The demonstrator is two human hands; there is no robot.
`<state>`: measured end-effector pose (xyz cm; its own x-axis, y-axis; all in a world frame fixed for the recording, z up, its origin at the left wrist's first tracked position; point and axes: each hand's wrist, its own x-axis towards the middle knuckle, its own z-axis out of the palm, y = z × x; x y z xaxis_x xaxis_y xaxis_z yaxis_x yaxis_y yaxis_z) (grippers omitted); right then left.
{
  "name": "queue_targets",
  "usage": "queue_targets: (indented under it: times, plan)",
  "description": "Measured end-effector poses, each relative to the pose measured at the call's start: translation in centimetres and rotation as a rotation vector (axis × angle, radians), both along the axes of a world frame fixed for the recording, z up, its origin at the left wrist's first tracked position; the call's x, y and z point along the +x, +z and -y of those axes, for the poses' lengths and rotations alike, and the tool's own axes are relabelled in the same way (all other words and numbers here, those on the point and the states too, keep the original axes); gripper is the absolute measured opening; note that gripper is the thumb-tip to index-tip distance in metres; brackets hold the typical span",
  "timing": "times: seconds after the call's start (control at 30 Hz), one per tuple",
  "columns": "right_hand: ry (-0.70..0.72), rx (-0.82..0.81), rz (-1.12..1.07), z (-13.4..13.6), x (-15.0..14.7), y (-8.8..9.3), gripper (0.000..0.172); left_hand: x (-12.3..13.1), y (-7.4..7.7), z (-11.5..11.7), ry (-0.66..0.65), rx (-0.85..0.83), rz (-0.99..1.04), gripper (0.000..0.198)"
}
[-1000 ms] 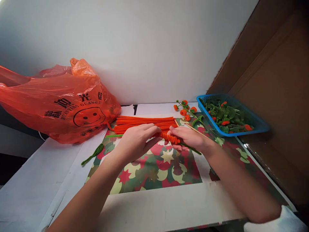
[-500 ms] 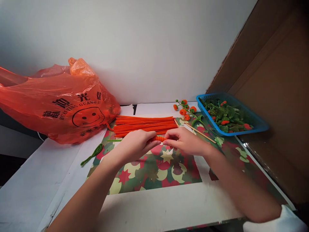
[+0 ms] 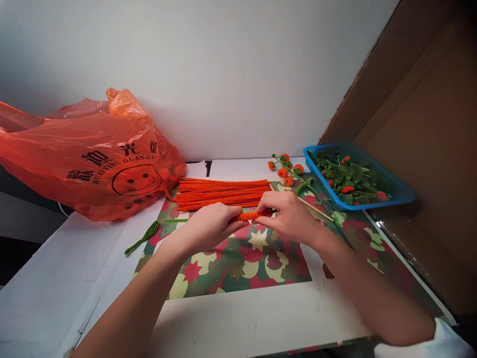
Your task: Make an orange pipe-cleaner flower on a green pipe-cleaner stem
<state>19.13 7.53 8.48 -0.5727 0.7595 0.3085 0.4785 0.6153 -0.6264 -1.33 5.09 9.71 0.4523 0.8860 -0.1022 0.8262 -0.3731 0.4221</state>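
My left hand (image 3: 211, 223) and my right hand (image 3: 286, 215) meet over the patterned paper (image 3: 238, 263), both pinched on a short coil of orange pipe cleaner (image 3: 250, 216) wound around a thin stem. The coil lies level between my fingertips. Just behind my hands lies a bundle of straight orange pipe cleaners (image 3: 219, 191). A thin wooden stick (image 3: 316, 210) lies right of my right hand.
A big orange plastic bag (image 3: 85, 159) sits at the back left. A blue basket (image 3: 395, 189) of green leaves and orange blooms stands at the back right, with small orange flowers (image 3: 285, 169) beside it. A green pipe cleaner (image 3: 143, 237) lies at left. Brown cardboard (image 3: 428, 149) walls the right side.
The coil was tilted and long a second ago; now it is shorter and level between both hands. My right hand has shifted slightly left and up along it.
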Motion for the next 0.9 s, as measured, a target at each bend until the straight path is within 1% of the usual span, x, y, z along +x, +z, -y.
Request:
queue_targets:
  times: [0.23, 0.3, 0.37, 0.43, 0.57, 0.6, 0.77, 0.9]
  plan:
    - [-0.003, 0.070, 0.017, -0.1, 0.0, -0.4, 0.010, 0.0, 0.2, 0.1, 0.032, -0.131, 0.009, 0.034]
    - [0.004, 0.112, 0.023, -0.1, -0.1, -0.5, 0.011, -0.1, 0.1, 0.1, 0.016, -0.121, 0.028, 0.034]
    - [0.011, 0.165, 0.032, -0.1, -0.1, -0.6, 0.012, -0.1, 0.1, 0.1, -0.003, -0.080, 0.038, 0.033]
    - [0.008, 0.185, 0.035, -0.1, -0.1, -0.6, 0.011, -0.1, 0.1, 0.0, 0.001, -0.033, 0.041, 0.032]
    - [-0.030, 0.085, 0.042, -0.2, 0.1, -0.5, 0.002, -0.3, 0.3, -0.2, 0.040, 0.045, 0.029, 0.033]
    - [-0.036, 0.052, 0.047, -0.2, 0.2, -0.4, 0.002, -0.4, 0.4, -0.2, 0.048, 0.055, 0.019, 0.034]
    - [-0.051, -0.077, 0.055, -0.3, 0.6, 0.3, 0.015, -1.3, 0.4, -0.5, 0.080, 0.118, -0.023, 0.035]
    - [-0.036, -0.230, -0.025, -0.3, 0.9, 0.9, 0.022, -1.6, 0.2, -0.7, 0.100, 0.174, -0.032, 0.032]
